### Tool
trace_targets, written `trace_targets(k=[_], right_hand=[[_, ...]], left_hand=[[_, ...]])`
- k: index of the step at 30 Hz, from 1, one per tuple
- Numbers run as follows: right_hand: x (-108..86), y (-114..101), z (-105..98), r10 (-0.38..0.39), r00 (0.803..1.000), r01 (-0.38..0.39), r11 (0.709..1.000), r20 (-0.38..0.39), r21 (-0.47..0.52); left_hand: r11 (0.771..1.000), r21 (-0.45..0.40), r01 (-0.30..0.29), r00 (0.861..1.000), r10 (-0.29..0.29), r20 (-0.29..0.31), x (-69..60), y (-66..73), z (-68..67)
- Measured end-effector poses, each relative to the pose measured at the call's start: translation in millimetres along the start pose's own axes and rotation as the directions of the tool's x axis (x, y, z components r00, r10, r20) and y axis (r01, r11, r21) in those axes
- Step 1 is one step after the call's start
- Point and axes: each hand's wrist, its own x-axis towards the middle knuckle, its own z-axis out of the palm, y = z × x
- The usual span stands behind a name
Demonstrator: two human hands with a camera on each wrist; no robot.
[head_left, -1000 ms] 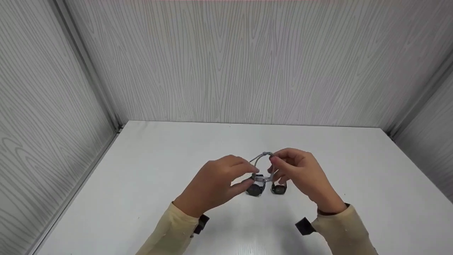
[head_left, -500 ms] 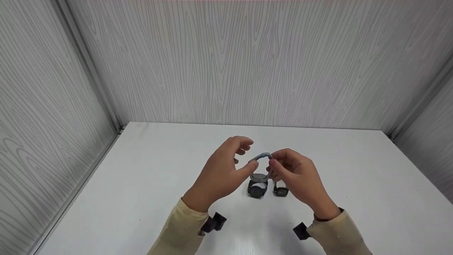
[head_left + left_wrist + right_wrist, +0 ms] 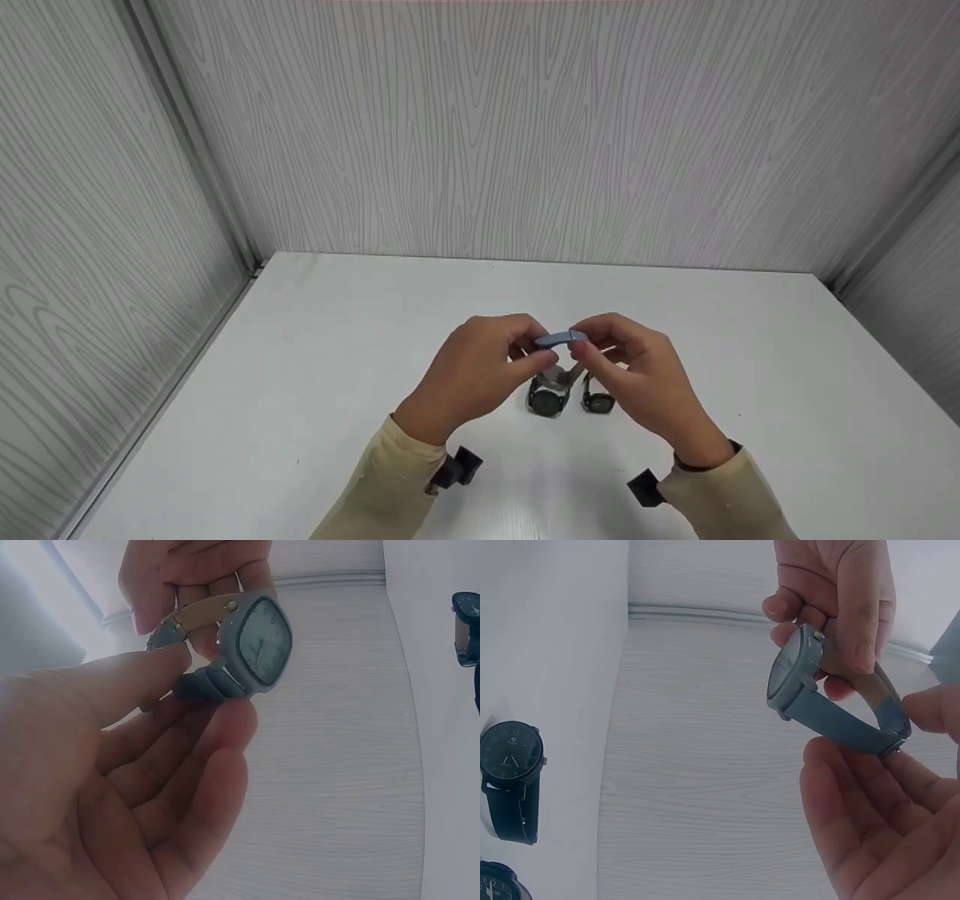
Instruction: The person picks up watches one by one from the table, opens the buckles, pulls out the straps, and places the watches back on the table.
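Note:
A blue-grey wristwatch [image 3: 556, 340] with a rounded square case is held up above the table between both hands. In the left wrist view its pale dial [image 3: 264, 641] faces right, and the strap forms a closed loop. My left hand [image 3: 480, 371] pinches the strap between thumb and fingers near the case. My right hand [image 3: 641, 371] pinches the strap at the buckle end [image 3: 892, 742], thumb above and fingers beneath. Beneath the hands, a round black wristwatch [image 3: 547, 403] and a smaller dark wristwatch [image 3: 599, 403] lie on the table.
The white tabletop [image 3: 360, 330] stretches around the hands. Wood-grained panels [image 3: 480, 135] rise at the back and both sides. A small black block [image 3: 469, 465] sits at the left wrist, another block [image 3: 645, 487] at the right.
My left hand opened away from the watch half a second ago, and now pinches its strap again. The watch has turned, its strap now uppermost. My right hand has kept hold, nearly still.

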Motion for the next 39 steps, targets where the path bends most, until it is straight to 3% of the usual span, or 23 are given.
trace_targets(k=[5,11,15,19,24,26,29,34,39], right_hand=[[0.0,-1.3,-1.4,0.004,1.0,-0.004,1.0,-0.002,0.005],[-1.5,-0.9,-3.1,0.027,0.999,-0.024,0.994,-0.02,0.105],[-1.8,-0.2,-1.7,0.022,1.0,-0.02,0.993,-0.018,0.117],[-1.5,2.0,1.7,-0.076,0.997,0.074,0.993,0.015,0.095],[0.3,6.6,1.9,-0.25,0.968,0.251,0.968,0.036,-0.005],[0.8,7.7,0.7,-0.289,0.957,0.29,0.955,0.034,-0.06],[1.2,7.9,-0.7,-0.292,0.956,0.295,0.951,0.043,-0.096],[1.1,7.3,-1.1,-0.25,0.964,0.257,0.963,0.088,-0.084],[0.3,8.3,-1.0,-0.257,0.961,0.262,0.964,0.1,-0.05]], left_hand=[[1.0,-0.004,-0.01,1.0,0.01,0.021,0.1,2.7,-0.7],[0.999,-0.007,0.04,0.995,-0.039,0.087,0.5,0.3,-1.0],[0.999,0.017,0.051,0.996,-0.052,0.069,1.1,-1.7,0.2],[0.999,0.045,0.024,0.998,-0.027,0.051,1.0,-1.1,1.6],[0.996,0.091,-0.002,0.999,-0.002,0.036,0.1,-0.9,3.3],[0.995,0.103,-0.014,1.0,0.012,0.026,0.0,-0.9,4.2],[0.993,0.111,-0.052,0.999,0.051,0.012,0.1,-0.6,5.7],[0.993,0.07,-0.097,0.995,0.096,0.018,1.6,0.4,8.8],[0.995,-0.058,-0.078,0.997,0.079,0.025,2.8,1.0,11.5]])
